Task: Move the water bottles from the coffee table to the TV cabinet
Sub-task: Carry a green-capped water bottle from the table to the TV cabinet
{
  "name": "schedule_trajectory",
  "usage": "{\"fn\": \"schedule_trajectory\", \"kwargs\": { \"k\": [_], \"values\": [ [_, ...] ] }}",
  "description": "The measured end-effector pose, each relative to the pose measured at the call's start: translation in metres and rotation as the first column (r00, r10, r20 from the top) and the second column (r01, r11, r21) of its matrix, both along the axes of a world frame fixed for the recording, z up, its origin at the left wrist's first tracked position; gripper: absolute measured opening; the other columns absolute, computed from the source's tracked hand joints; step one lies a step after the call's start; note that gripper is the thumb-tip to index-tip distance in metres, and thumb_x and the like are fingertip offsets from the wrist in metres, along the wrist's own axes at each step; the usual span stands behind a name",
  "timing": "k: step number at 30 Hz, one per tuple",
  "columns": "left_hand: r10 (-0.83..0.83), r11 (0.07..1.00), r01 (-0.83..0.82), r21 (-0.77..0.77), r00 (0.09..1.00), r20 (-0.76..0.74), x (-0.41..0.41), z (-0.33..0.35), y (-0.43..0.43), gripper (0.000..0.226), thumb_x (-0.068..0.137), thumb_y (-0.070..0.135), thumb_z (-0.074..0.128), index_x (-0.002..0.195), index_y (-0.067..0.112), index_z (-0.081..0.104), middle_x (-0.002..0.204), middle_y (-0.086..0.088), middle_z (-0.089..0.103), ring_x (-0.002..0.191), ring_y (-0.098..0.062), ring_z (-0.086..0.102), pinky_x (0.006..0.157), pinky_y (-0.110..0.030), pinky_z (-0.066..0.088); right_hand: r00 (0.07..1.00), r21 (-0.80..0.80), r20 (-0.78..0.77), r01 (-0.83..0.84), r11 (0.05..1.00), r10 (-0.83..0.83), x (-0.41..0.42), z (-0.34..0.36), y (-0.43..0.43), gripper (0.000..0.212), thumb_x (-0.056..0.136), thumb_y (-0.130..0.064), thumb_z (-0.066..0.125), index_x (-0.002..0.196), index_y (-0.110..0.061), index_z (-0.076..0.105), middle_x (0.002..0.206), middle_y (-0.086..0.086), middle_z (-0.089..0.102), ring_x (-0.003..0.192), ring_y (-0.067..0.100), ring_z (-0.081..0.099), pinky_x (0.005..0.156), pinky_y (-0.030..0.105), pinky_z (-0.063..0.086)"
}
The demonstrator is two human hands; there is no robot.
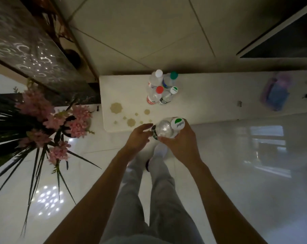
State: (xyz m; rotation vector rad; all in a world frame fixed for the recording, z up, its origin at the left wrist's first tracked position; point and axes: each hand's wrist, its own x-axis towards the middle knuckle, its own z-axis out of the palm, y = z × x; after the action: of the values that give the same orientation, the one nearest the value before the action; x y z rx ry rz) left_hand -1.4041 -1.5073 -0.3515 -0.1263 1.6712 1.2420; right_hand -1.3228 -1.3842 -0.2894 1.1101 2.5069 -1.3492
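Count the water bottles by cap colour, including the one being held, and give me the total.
white-capped bottle: 1
green-capped bottle: 1
red-capped bottle: 1
white cap with a green mark: 2, a standing bottle and a held bottle in the right hand
Total: 5

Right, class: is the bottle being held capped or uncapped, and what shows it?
Capped: a white cap with a green mark sits on the bottle that the right hand grips.
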Motion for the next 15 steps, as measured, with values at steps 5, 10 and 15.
{"fn": "schedule_trajectory", "kwargs": {
  "k": [5, 10, 15],
  "values": [
    [-0.016, 0.997, 0.017, -0.076, 1.000, 0.019, -0.013, -0.064, 0.021, 0.047, 0.093, 0.009, 0.054, 0.140, 0.013, 0.051, 0.143, -0.007, 0.052, 0.122, -0.027, 0.056, 0.104, -0.045, 0.048, 0.999, -0.015, 0.029, -0.041, 0.999, 0.042, -0.018, -0.085, 0.018, 0.063, 0.069, -0.027, 0.086, 0.121, -0.009, 0.056, 0.114, 0.003, 0.064, 0.102, 0.006, 0.057, 0.093, 0.008, 0.044],
    [0.034, 0.990, -0.031, -0.139, 0.999, 0.019, -0.028, -0.130, 0.044, 0.049, 0.090, 0.008, 0.054, 0.138, 0.016, 0.053, 0.138, -0.006, 0.057, 0.127, -0.024, 0.052, 0.112, -0.048, 0.038, 0.996, 0.032, 0.049, -0.073, 0.997, 0.071, -0.042, -0.154, 0.031, 0.067, 0.071, -0.035, 0.084, 0.127, -0.012, 0.053, 0.122, 0.006, 0.062, 0.109, 0.017, 0.061, 0.095, 0.026, 0.050],
    [0.164, 0.979, -0.155, -0.130, 0.984, 0.064, -0.042, -0.188, 0.059, 0.058, 0.084, -0.004, 0.054, 0.136, 0.020, 0.054, 0.138, -0.004, 0.056, 0.127, -0.025, 0.053, 0.109, -0.049, 0.043, 0.999, 0.150, -0.042, -0.013, 0.989, 0.019, -0.059, -0.208, 0.038, 0.068, 0.067, -0.035, 0.085, 0.121, -0.007, 0.055, 0.116, 0.012, 0.062, 0.102, 0.024, 0.063, 0.084, 0.028, 0.053]
  ]
}}
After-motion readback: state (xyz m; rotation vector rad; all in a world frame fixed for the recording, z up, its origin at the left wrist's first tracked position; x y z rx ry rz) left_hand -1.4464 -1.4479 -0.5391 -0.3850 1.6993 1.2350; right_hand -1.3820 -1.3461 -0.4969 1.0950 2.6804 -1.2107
